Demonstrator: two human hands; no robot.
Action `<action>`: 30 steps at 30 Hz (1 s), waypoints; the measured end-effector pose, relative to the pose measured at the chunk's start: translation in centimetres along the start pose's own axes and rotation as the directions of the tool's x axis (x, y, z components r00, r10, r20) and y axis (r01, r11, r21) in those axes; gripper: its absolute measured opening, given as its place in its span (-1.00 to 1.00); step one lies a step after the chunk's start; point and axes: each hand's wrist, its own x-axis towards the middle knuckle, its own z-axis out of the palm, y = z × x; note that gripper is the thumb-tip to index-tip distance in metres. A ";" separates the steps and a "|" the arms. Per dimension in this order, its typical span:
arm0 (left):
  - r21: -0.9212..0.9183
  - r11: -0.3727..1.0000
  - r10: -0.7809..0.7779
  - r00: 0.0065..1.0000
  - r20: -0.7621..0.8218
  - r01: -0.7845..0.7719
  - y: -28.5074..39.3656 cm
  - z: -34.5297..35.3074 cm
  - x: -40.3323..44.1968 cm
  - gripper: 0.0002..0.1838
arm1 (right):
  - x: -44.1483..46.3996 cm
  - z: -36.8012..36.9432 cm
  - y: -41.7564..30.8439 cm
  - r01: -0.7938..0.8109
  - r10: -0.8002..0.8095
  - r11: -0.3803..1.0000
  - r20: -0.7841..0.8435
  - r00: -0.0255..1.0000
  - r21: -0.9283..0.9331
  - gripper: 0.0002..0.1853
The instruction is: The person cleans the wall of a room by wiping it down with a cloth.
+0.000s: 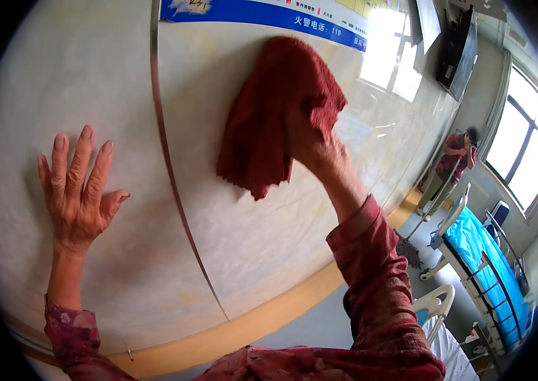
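A dark red cloth (262, 114) is spread against the pale marbled wall panel (218, 254), just below a blue-edged poster (250, 19). My right hand (316, 143) grips the cloth at its right side, with some fingers hidden in its folds. To the left, beyond a thin metal strip (169, 146) between the panels, my left hand (80, 190) lies flat on the wall with its fingers spread and holds nothing.
At the right, a person (456, 159) stands with a mop (408, 249) near the window (523, 133). A bed with a blue cover (481, 267) and side rails stands there too. A screen (459, 57) hangs high on the wall.
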 end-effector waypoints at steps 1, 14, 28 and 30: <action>-0.002 1.000 -0.004 1.000 0.004 0.004 0.1 0.0 0.0 -0.45 | -1.3 0.6 -0.5 -0.029 0.028 0.999 0.025 0.999 0.035 -0.67; 0.021 1.000 -0.010 1.000 -0.002 0.010 0.2 0.0 0.2 -0.43 | -3.3 0.5 -0.1 -0.146 0.154 0.988 0.217 0.964 -0.057 -0.50; 0.040 0.997 -0.069 0.997 0.022 0.068 0.1 0.1 0.1 -0.44 | -5.7 2.1 -1.5 -0.133 0.130 0.991 0.192 0.973 0.002 -0.50; 0.048 0.998 -0.037 0.999 0.020 0.036 0.0 -0.1 0.3 -0.43 | -7.2 3.7 -2.7 -0.065 0.063 0.998 0.096 0.993 0.015 -0.50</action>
